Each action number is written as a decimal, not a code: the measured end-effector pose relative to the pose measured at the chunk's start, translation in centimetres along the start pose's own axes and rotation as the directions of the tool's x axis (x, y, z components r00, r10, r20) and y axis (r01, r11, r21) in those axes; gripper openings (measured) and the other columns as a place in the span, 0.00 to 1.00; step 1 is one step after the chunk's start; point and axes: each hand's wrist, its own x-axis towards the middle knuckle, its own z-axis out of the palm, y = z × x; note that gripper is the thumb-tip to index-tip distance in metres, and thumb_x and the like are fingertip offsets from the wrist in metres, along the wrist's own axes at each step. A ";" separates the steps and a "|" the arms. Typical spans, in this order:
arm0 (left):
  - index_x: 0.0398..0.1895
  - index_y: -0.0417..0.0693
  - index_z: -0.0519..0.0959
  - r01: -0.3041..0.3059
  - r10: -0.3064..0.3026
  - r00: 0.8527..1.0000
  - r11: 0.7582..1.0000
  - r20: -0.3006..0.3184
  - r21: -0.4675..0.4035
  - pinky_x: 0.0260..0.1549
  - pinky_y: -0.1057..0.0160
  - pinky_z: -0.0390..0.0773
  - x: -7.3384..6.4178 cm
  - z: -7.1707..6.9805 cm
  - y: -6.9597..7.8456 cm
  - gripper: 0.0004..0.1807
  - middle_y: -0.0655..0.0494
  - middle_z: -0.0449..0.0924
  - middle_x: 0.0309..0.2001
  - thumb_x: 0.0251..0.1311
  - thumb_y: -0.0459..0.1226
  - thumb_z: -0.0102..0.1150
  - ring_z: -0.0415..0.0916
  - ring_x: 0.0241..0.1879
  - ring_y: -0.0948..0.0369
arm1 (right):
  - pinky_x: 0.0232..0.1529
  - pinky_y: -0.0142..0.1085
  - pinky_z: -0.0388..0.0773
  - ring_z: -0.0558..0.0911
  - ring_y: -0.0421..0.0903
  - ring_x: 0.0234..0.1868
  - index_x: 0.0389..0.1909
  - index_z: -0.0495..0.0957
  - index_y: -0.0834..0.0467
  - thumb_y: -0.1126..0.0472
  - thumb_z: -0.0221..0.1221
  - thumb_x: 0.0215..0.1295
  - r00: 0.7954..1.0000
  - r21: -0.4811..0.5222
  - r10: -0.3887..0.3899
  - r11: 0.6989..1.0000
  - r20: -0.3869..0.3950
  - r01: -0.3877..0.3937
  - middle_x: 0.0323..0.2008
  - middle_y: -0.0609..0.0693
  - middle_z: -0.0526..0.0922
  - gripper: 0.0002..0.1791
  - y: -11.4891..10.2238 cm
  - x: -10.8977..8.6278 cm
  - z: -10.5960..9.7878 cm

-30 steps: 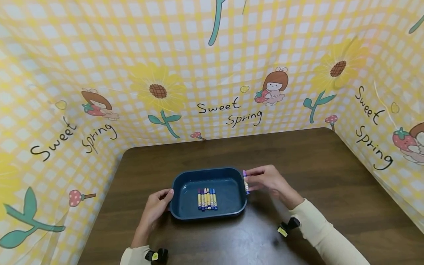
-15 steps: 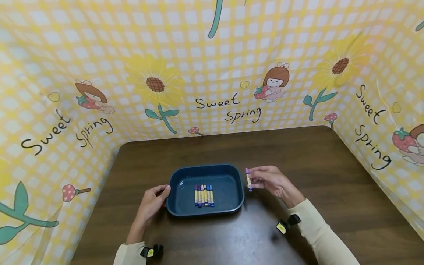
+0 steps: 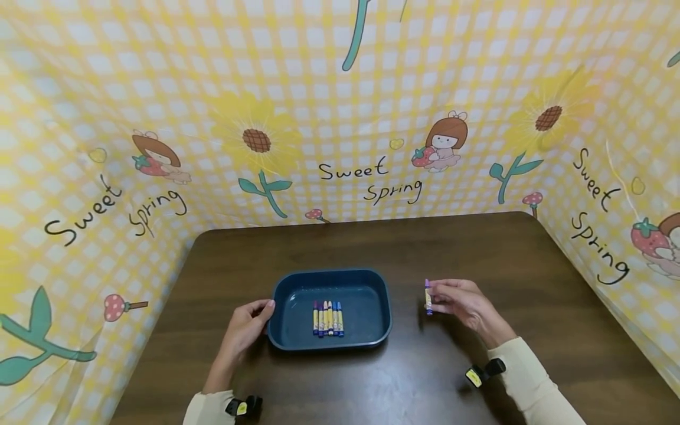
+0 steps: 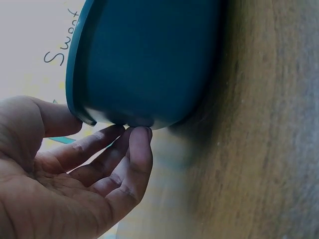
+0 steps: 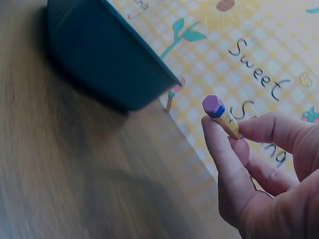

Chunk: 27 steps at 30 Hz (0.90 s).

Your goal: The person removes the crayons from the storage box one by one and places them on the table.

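A dark teal rectangular tray (image 3: pixel 366 342) sits on the table, with several crayons (image 3: pixel 328 319) lying side by side in it, in yellow printed wrappers. At its left end is my left hand (image 3: pixel 247 326), the thumb at the rim and the curled fingertips (image 4: pixel 141 142) against the outer wall in the left wrist view. To the right of the tray, my right hand (image 3: pixel 467 306) pinches a purple crayon (image 3: pixel 428 298) nearly upright between thumb and fingers, over the table. The crayon's hexagonal purple end (image 5: pixel 213 105) faces the camera in the right wrist view.
The dark wooden table (image 3: pixel 340 389) has rounded far corners. A yellow checked cloth (image 3: pixel 340 118) with printed flowers hangs along its back and sides. Black camera mounts (image 3: pixel 486 372) are strapped at both wrists, over cream sleeves.
My right hand has moved right with the purple crayon, from beside the tray's right rim to a gap away from it. My left hand stays at the tray's left end.
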 end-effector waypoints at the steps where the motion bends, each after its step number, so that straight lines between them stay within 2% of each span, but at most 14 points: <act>1: 0.63 0.33 0.76 0.000 0.000 1.000 1.000 0.001 0.001 0.34 0.64 0.80 -0.1 0.0 0.0 0.25 0.45 0.79 0.47 0.77 0.45 0.51 0.74 0.36 0.59 | 0.41 0.37 0.87 0.84 0.39 0.31 0.34 0.87 0.55 0.73 0.54 0.71 1.000 0.000 -0.001 1.000 0.006 0.001 0.33 0.46 0.88 0.15 0.0 -0.2 -0.4; 7: 0.63 0.32 0.76 -0.009 0.009 1.000 1.000 -0.012 -0.010 0.33 0.63 0.80 -0.1 0.1 -0.1 0.25 0.46 0.79 0.44 0.77 0.45 0.52 0.74 0.35 0.60 | 0.41 0.36 0.86 0.83 0.38 0.31 0.34 0.88 0.52 0.74 0.53 0.71 1.000 -0.008 -0.022 1.000 0.006 0.022 0.32 0.44 0.88 0.18 0.0 -1.1 -2.4; 18: 0.62 0.32 0.76 -0.016 0.015 1.000 1.000 -0.027 -0.026 0.32 0.64 0.79 0.1 0.1 -0.2 0.25 0.47 0.79 0.44 0.77 0.45 0.53 0.74 0.35 0.60 | 0.42 0.37 0.87 0.84 0.38 0.33 0.35 0.89 0.52 0.74 0.51 0.73 0.999 -0.029 -0.045 0.999 0.001 0.045 0.34 0.45 0.89 0.20 -0.7 -2.8 -5.7; 27: 0.63 0.32 0.76 0.000 -0.001 1.000 0.999 -0.017 -0.037 0.32 0.64 0.79 0.2 0.1 -0.3 0.26 0.47 0.79 0.45 0.76 0.45 0.53 0.74 0.35 0.60 | 0.42 0.36 0.87 0.84 0.37 0.33 0.33 0.89 0.51 0.74 0.53 0.71 0.998 -0.076 0.004 0.997 -0.070 -0.009 0.37 0.42 0.89 0.19 -0.7 -4.1 -8.0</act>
